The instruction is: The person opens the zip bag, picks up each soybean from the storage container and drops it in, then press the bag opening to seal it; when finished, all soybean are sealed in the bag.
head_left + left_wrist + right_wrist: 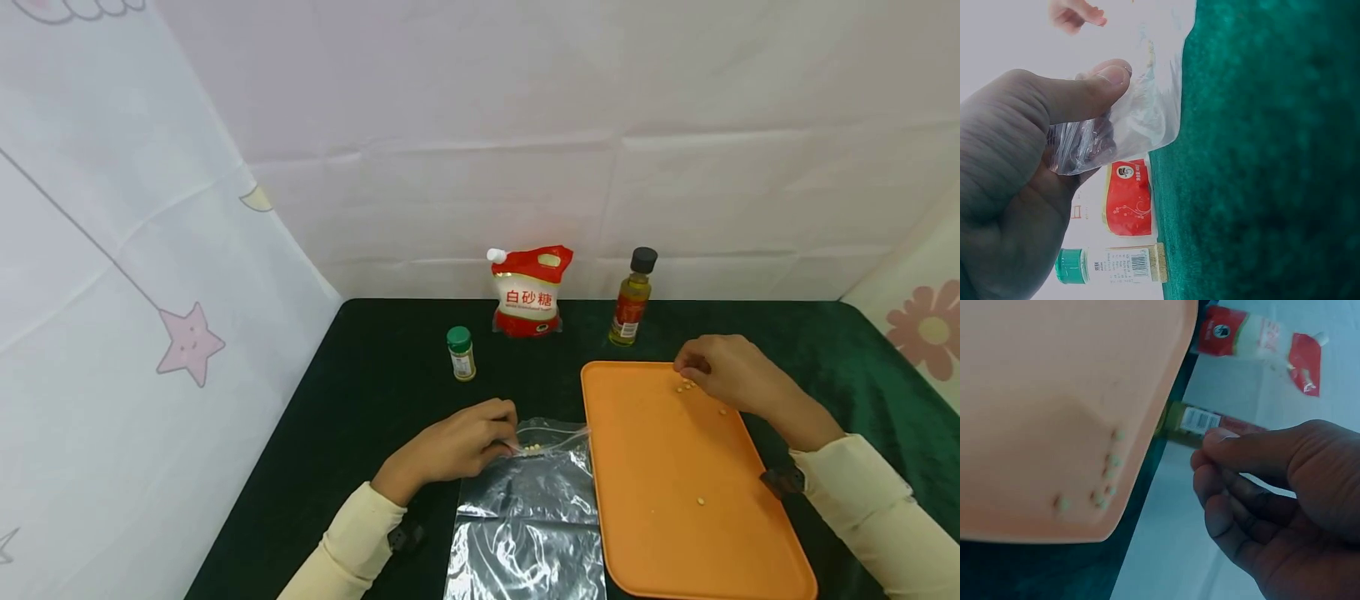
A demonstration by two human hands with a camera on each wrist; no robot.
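Observation:
My left hand (465,442) pinches the edge of a clear-topped zip bag (528,492) near its mouth, thumb pressed on the plastic in the left wrist view. Several pale yellow beans (532,448) lie inside, just below the zip strip. Over the far edge of an orange tray (645,467) hovers my right hand (731,375), its fingers bent and thumb near the fingertips. I cannot tell whether a bean is hidden between them. Close to that hand, small beans (1110,461) lie scattered in the tray's far corner. A single bean (701,501) sits nearer the front.
Behind the bag stands a small green-capped seasoning jar (461,354). A red and white sugar pouch (528,292) is at the back, with a black-capped oil bottle (632,298) to its right. Dark green cloth (375,375) covers the table, and pale curtains hang around it.

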